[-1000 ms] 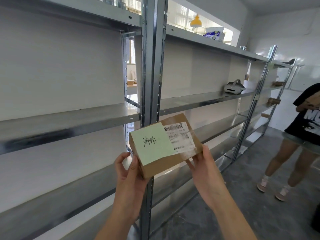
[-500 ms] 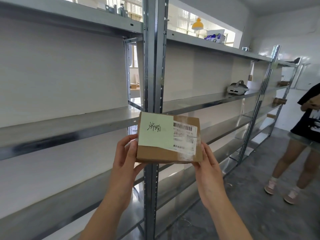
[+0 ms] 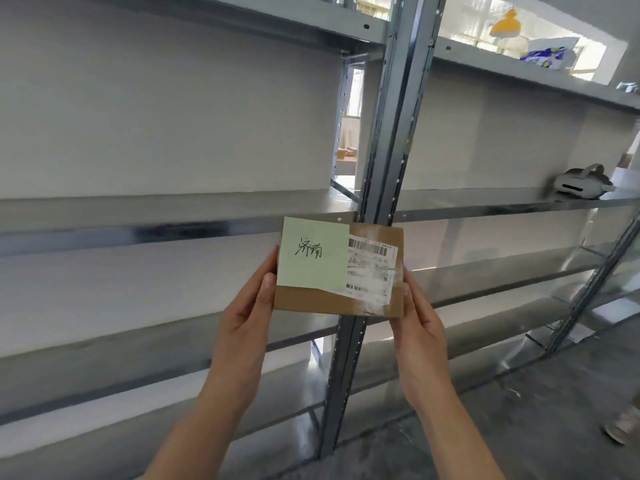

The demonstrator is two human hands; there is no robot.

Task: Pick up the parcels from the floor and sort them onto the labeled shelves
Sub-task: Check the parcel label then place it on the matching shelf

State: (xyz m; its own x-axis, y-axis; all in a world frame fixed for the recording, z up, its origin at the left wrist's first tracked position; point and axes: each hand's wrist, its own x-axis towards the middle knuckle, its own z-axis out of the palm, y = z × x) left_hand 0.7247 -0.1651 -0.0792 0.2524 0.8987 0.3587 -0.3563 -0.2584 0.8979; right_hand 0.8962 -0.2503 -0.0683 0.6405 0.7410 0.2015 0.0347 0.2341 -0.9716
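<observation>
A small brown cardboard parcel (image 3: 311, 301) is held up in front of the metal shelving, face toward me. It carries a pale green note with handwritten characters and a white barcode label under clear tape. My left hand (image 3: 247, 320) grips its left edge, thumb on the front. My right hand (image 3: 420, 323) grips its right edge. The parcel hangs level with the middle shelf (image 3: 173, 216), just in front of the grey upright post (image 3: 384, 188).
Long grey metal shelves run left and right at several heights with white wall behind. A grey headset (image 3: 581, 185) lies on the middle shelf at the right. A blue-white packet (image 3: 547, 55) sits on the top shelf. Another person's shoe (image 3: 621, 427) shows at the right edge.
The parcel has turned from tilted to flat-on and risen toward the middle shelf. The view has moved closer to the shelving, and the other person has slid almost out of frame.
</observation>
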